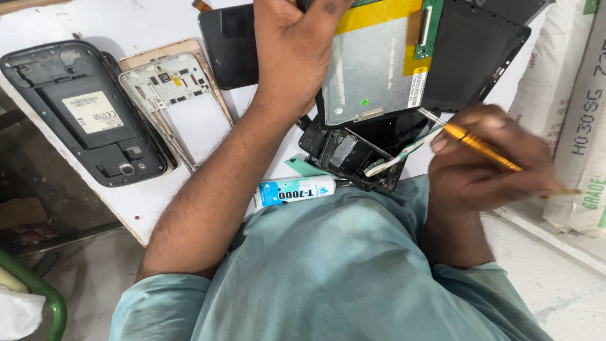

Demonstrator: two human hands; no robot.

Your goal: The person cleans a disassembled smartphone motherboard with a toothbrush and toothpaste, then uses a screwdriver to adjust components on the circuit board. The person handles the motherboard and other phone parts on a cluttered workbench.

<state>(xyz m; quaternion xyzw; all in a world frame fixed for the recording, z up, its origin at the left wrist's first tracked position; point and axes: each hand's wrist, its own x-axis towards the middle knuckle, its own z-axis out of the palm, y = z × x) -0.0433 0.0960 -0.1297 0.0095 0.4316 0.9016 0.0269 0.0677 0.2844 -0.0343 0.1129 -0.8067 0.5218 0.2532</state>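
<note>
A white tube of glue [297, 189] with a blue band at one end lies on the near edge of the white bench [136, 208], just against the person's teal shirt. To the right, pale woven sacks [577, 113] with green and dark print stand stacked beside the bench. On the far left lies a dark phone body [82, 113] with its back off, bearing a white rectangular label in the middle; just beside it rests a gold-rimmed phone frame [173, 95] with a bare white plate. A black screen panel [228, 45] lies flat behind the left forearm. The opened tablet panel [372, 69] stands tilted at the centre, its grey metal back showing a broad yellow strip across the top and side, a green circuit strip at the upper right, a small white barcode sticker on the right edge and a tiny green sticker lower down. The left hand [293, 50] clamps over the panel's left edge, its grip closed around it. The right hand [489, 161] grips an orange-handled screwdriver [470, 140] tightly, fingers wrapped round the shaft; the metal tip touches the panel's lower right corner, just left of the hand. Below the panel sits a broken black phone chassis [350, 155] with a pale ribbon cable [404, 151] trailing toward the right hand.
</note>
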